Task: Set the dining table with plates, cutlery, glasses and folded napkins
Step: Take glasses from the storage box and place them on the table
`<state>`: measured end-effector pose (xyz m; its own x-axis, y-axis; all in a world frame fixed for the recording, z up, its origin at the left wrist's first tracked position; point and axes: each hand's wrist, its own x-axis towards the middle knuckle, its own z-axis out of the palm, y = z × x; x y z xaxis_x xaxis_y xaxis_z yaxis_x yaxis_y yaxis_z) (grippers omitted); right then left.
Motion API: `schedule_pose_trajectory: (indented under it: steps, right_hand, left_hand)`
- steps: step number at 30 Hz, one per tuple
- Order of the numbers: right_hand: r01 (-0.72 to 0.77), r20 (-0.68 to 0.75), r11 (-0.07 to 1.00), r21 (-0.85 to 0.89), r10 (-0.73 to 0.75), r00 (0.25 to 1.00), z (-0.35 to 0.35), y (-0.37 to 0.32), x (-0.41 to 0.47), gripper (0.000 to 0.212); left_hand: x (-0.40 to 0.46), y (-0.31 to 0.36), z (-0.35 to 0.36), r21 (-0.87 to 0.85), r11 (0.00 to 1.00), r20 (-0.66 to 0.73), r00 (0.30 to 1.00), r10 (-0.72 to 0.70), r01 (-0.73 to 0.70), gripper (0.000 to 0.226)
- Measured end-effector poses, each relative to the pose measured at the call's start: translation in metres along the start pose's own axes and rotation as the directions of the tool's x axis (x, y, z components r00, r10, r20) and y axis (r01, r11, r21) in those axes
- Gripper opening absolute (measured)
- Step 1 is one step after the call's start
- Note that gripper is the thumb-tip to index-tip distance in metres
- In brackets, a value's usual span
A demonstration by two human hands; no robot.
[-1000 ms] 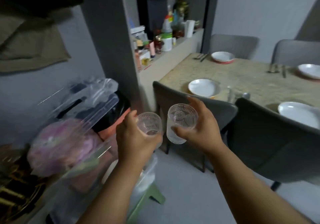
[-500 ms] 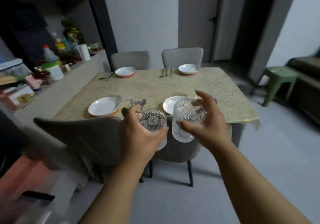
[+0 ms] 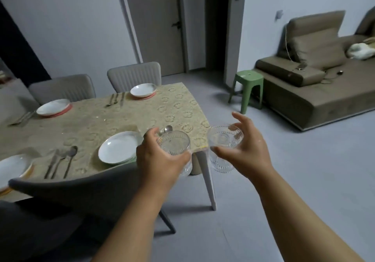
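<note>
My left hand (image 3: 160, 160) grips a clear ribbed glass (image 3: 175, 146) just above the near right corner of the dining table (image 3: 91, 123). My right hand (image 3: 245, 150) grips a second ribbed glass (image 3: 223, 146) beyond that corner, over the floor. On the table's patterned cloth lie several white plates: one (image 3: 119, 149) near my left hand, one (image 3: 13, 167) at the near left, one (image 3: 53, 107) at the far left and one (image 3: 143, 90) at the far right. Cutlery sets (image 3: 60, 160) (image 3: 115, 99) lie beside the plates. A spoon (image 3: 166, 129) peeks out behind the left glass.
A dark grey chair back (image 3: 77, 188) stands between me and the table. Two light grey chairs (image 3: 134, 75) (image 3: 63, 87) stand on the far side. A green stool (image 3: 247, 87) and a brown sofa (image 3: 316, 83) are at the right. Open grey floor (image 3: 284, 180) lies right of the table.
My view has swung right from the cluttered shelves to the table's right corner. Both hands kept their glasses and have moved apart, the right one now past the table's edge.
</note>
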<state>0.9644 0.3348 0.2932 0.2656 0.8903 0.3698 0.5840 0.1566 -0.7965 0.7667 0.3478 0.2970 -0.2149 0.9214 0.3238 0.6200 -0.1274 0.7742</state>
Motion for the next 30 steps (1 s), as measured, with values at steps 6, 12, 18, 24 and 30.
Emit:
schedule_pose_trajectory:
  steps: [6,12,18,24,30]
  right_hand:
    - [-0.089,-0.093,0.995,-0.044,0.084,0.992,-0.03,0.052,0.045,0.093]
    - [-0.126,-0.139,0.99,-0.07,0.115,0.983,-0.044,0.1,0.126,0.094]
    - [-0.138,-0.179,0.987,-0.086,0.121,0.976,-0.048,0.135,0.221,0.095]
    - [-0.153,-0.177,0.986,-0.068,0.139,0.974,-0.048,0.17,0.301,0.094]
    - [-0.122,-0.122,0.991,-0.046,0.116,0.986,-0.049,0.219,0.401,0.095]
  left_hand:
    - [0.039,0.031,0.078,-0.02,0.998,0.095,0.994,0.058,-0.056,0.092]
    - [0.103,0.057,0.166,-0.057,0.994,0.151,0.983,0.105,-0.097,0.093]
    - [0.184,0.084,0.238,-0.069,0.988,0.183,0.972,0.147,-0.137,0.093]
    - [0.248,0.102,0.296,-0.082,0.988,0.176,0.974,0.145,-0.133,0.092]
    - [0.313,0.117,0.372,-0.059,0.994,0.165,0.981,0.102,-0.093,0.092]
